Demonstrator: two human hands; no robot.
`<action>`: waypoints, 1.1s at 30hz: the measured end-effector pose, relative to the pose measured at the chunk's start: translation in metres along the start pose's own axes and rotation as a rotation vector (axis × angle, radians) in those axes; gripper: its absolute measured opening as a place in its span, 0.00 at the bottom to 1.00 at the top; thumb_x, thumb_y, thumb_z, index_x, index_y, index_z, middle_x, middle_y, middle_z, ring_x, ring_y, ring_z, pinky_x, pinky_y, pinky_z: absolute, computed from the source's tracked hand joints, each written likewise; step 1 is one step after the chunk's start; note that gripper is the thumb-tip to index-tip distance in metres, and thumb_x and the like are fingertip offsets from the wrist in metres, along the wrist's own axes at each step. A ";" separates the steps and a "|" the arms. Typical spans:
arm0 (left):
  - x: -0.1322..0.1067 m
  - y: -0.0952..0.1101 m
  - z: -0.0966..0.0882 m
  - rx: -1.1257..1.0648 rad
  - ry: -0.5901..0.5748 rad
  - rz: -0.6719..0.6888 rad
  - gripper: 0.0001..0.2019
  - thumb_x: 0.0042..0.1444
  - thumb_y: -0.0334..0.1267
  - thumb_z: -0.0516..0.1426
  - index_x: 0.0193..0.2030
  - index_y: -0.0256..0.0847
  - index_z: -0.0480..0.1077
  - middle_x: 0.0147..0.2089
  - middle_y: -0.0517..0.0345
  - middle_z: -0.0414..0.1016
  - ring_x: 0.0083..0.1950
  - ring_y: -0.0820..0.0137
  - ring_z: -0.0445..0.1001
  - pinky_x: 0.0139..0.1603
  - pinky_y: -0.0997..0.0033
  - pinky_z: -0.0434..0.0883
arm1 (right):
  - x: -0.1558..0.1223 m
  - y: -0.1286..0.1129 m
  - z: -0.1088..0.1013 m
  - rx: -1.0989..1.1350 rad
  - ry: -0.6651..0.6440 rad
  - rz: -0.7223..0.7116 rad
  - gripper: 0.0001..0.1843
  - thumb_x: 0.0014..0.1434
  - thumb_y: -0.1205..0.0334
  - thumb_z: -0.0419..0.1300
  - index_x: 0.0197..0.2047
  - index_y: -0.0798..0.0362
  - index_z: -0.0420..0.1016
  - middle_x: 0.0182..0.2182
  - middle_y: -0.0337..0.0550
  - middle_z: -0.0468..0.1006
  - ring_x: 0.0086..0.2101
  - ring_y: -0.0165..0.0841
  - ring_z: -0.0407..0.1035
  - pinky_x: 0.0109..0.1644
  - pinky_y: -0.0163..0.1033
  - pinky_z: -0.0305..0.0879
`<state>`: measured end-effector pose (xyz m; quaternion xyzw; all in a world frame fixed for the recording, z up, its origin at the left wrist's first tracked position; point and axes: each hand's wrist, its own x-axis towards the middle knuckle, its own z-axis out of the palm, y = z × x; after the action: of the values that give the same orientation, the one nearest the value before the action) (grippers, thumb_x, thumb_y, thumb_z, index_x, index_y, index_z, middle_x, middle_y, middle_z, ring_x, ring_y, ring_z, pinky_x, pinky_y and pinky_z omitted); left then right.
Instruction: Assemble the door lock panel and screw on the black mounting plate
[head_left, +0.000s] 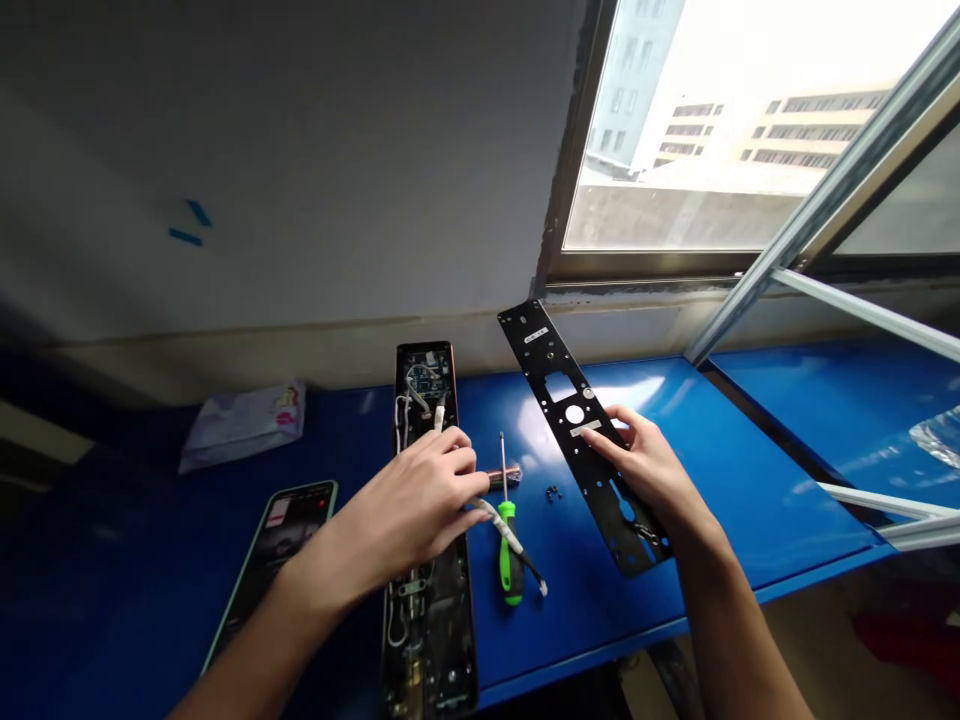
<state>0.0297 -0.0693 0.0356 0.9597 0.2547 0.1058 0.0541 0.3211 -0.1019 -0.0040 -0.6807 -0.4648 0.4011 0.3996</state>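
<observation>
A long black lock body (427, 610) lies opened on the blue table (750, 480), its wiring and circuit parts exposed. My left hand (409, 510) rests over its middle with fingers closed on a white cable (517, 545) that trails off to the right. My right hand (645, 465) grips the edge of a black perforated metal plate (559, 385), which lies at an angle on the table. Between the hands lies a green-handled screwdriver (510, 550), with a small copper-coloured cylinder (504, 475) and tiny screws (553, 492) close by.
A phone (274, 545) with a lit screen lies left of the lock body. A white plastic packet (244, 420) sits at the back left by the wall. An open window frame (825, 290) juts over the table's right side.
</observation>
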 end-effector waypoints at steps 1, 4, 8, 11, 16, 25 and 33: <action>-0.004 -0.002 0.001 -0.025 0.038 -0.004 0.02 0.63 0.33 0.66 0.39 0.41 0.78 0.40 0.53 0.79 0.47 0.60 0.75 0.44 0.64 0.74 | -0.002 -0.004 0.004 0.058 -0.024 0.000 0.25 0.55 0.38 0.67 0.45 0.47 0.71 0.31 0.40 0.83 0.29 0.38 0.78 0.32 0.41 0.74; -0.016 -0.005 0.006 -0.146 0.271 -0.092 0.07 0.68 0.34 0.61 0.36 0.40 0.75 0.38 0.55 0.77 0.44 0.64 0.75 0.46 0.65 0.73 | -0.005 -0.015 0.017 0.184 -0.084 0.001 0.29 0.51 0.33 0.69 0.42 0.48 0.71 0.28 0.38 0.81 0.26 0.34 0.75 0.30 0.39 0.72; -0.036 -0.014 0.015 -0.133 0.733 -0.351 0.07 0.70 0.35 0.59 0.37 0.40 0.73 0.39 0.55 0.78 0.47 0.63 0.78 0.52 0.65 0.73 | -0.011 -0.028 0.033 0.280 -0.164 0.008 0.29 0.54 0.32 0.70 0.41 0.48 0.71 0.26 0.35 0.78 0.23 0.30 0.71 0.27 0.35 0.68; -0.049 -0.024 0.027 -0.112 0.863 -0.524 0.06 0.70 0.37 0.59 0.40 0.40 0.74 0.38 0.57 0.79 0.41 0.66 0.79 0.47 0.68 0.72 | -0.014 -0.034 0.043 0.323 -0.203 0.007 0.28 0.56 0.33 0.70 0.42 0.48 0.71 0.25 0.33 0.75 0.22 0.27 0.68 0.25 0.32 0.65; -0.057 -0.030 0.039 -0.245 0.912 -0.642 0.08 0.70 0.40 0.59 0.40 0.41 0.76 0.37 0.58 0.79 0.36 0.69 0.78 0.41 0.71 0.71 | -0.019 -0.038 0.062 0.356 -0.260 -0.003 0.28 0.55 0.35 0.72 0.41 0.49 0.71 0.24 0.32 0.74 0.22 0.24 0.65 0.24 0.29 0.61; -0.021 -0.002 0.042 -0.988 0.957 -0.555 0.18 0.75 0.51 0.49 0.49 0.45 0.76 0.50 0.51 0.80 0.51 0.63 0.79 0.55 0.64 0.74 | -0.038 -0.043 0.103 0.388 -0.357 0.026 0.32 0.51 0.36 0.75 0.50 0.50 0.78 0.31 0.38 0.80 0.30 0.32 0.74 0.33 0.36 0.70; -0.038 -0.003 0.048 -1.455 1.155 -0.735 0.24 0.64 0.60 0.59 0.42 0.38 0.81 0.45 0.47 0.86 0.51 0.57 0.83 0.54 0.59 0.78 | -0.054 -0.042 0.109 0.402 -0.436 0.004 0.26 0.53 0.36 0.74 0.39 0.47 0.72 0.29 0.35 0.75 0.28 0.30 0.66 0.31 0.34 0.64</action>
<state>0.0071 -0.0882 -0.0177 0.3560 0.3962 0.6631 0.5260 0.1944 -0.1239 0.0046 -0.4868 -0.4495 0.6226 0.4165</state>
